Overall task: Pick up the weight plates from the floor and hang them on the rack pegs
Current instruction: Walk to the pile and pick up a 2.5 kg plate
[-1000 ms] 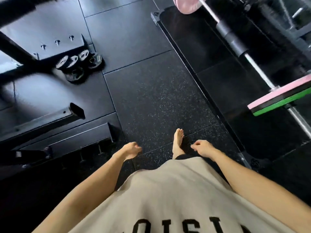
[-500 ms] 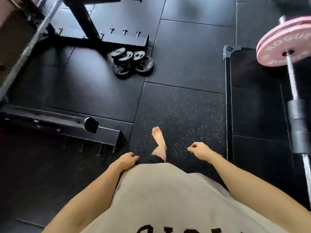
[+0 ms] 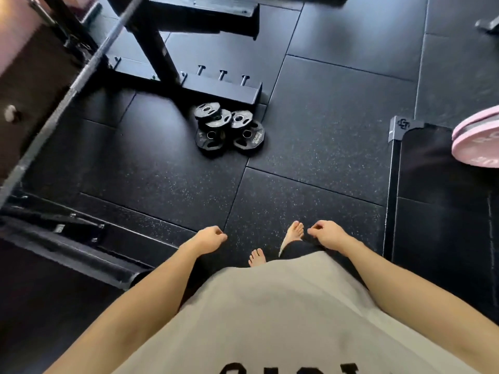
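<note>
Several small black weight plates (image 3: 229,129) lie in a loose overlapping pile on the black rubber floor, ahead of me and slightly left. Just behind them stands the black rack base (image 3: 221,89) with a row of short metal pegs (image 3: 222,74) sticking up, all bare. My left hand (image 3: 209,238) hangs in front of my body with loosely curled fingers and holds nothing. My right hand (image 3: 325,234) hangs the same way, empty, above my bare right foot. Both hands are well short of the plates.
A barbell shaft (image 3: 67,93) crosses diagonally at upper left. A black rack foot (image 3: 81,247) lies along the floor at left. At right are a lifting platform edge (image 3: 390,184) and a pink bumper plate (image 3: 478,141). My bare feet (image 3: 256,257) stand on speckled mat.
The view has swung left and I have stepped toward the pile, so the plates and pegs now sit nearer and more central. Both hands stay hanging and empty.
</note>
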### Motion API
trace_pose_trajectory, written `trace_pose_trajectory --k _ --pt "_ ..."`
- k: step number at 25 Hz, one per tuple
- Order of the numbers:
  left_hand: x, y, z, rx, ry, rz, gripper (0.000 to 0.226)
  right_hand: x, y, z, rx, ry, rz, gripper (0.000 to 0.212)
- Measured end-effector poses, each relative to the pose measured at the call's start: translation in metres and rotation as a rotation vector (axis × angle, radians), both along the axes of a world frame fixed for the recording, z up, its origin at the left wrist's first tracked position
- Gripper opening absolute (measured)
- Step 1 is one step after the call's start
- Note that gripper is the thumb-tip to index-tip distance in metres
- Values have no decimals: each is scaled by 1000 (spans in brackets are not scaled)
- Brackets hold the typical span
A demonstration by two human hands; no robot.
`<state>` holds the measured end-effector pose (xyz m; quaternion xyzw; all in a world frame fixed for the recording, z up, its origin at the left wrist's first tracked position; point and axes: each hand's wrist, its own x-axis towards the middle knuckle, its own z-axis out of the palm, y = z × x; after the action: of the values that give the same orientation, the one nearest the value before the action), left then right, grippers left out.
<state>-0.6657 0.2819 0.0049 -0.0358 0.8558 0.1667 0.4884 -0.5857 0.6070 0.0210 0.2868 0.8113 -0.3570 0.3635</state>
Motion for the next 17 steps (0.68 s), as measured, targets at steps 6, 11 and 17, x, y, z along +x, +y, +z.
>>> trace_pose_trajectory --k 6,11,17 --pt "-130 44 -3 13 -33 154 37 -163 41 -21 -51 -16 95 22" --pt "-216 66 6 -8 -13 341 30 -307 60 -11 -79 -41 257 27" --pt "-312 59 1 12 -28 539 32 -467 44 -8 -82 -69 419 33"
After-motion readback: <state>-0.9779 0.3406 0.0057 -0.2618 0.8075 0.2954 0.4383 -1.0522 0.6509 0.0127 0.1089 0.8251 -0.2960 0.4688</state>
